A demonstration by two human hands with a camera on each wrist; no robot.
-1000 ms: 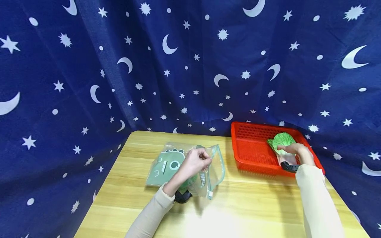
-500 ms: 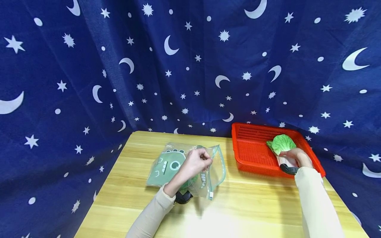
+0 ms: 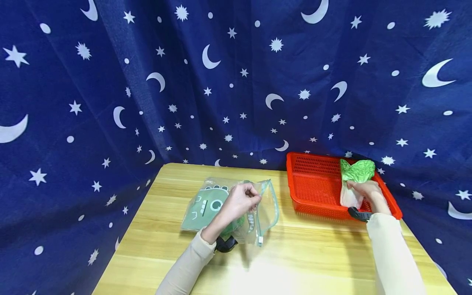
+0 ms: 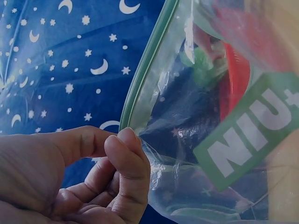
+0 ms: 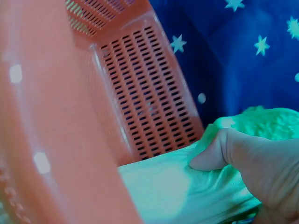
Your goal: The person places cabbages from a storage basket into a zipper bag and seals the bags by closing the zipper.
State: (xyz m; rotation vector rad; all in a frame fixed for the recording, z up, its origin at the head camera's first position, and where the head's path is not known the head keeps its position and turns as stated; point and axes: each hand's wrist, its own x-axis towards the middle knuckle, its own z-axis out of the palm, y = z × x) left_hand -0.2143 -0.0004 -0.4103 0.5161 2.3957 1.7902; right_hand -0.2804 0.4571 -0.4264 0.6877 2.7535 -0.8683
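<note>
Head view: a wooden table [image 3: 302,262] in front of a blue curtain [image 3: 236,69] with white moons and stars. On the left, the left hand [image 3: 241,200] pinches the edge of a clear zip bag [image 3: 199,215] printed with a green monster; its mouth gapes toward the right. On the right, the right hand [image 3: 370,190] holds a leafy cabbage [image 3: 361,170], which is in the right end of a red basket [image 3: 307,203]. Whether the cabbage touches the basket's floor is hard to tell.

Left wrist view: the left grip is closed, thumb and finger meeting on the green zip strip. The film looks thin, limp and slippery, so the stiffer strip seems the best place to hold.

Right wrist view: the right grip is closed around the cabbage, thumb pressed where pale stalk meets green leaf; its other fingers are hidden. The cabbage is probably light, with a smooth, firmer stalk and floppier, crinkled leaves that may fold or snag. Holding the stalk just below the leaves looks surest, with moderate pressure.
</note>
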